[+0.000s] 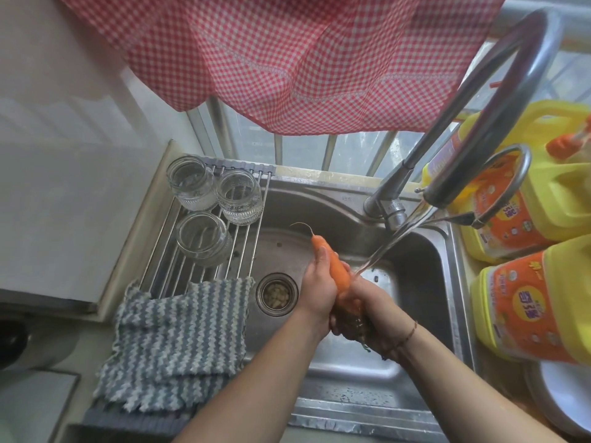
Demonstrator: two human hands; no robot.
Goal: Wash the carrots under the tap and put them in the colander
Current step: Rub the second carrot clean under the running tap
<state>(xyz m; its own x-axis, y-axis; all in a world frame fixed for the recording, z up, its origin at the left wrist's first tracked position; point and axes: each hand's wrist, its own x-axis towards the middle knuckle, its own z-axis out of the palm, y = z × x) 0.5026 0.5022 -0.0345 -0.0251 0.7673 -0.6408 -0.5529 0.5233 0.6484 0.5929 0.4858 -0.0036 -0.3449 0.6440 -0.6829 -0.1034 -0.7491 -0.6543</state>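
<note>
Steel and daylight are framing this moment: a stainless sink [335, 199] is sitting under a window half covered by a red checked curtain [287, 59]. Over the basin, both hands are closing round one carrot [335, 266]. The left hand [316, 289] is wrapping the upper middle of it, fingers curled; the right hand [361, 318] is gripping the thick lower end, where dark wet greens seem to be trailing. The carrot's long axis is running from the person up and slightly left, its thin root tip pointing at the back wall of the sink. Water [383, 247] from the tap [479, 123] is landing on it just right of the left hand. No colander is showing, so which way the carrot must travel cannot be told. Glass jars [204, 238] are resting on a roll-up rack [246, 244] to the left, beside a striped cloth [179, 340]; yellow bottles [527, 298] are standing on the right.
</note>
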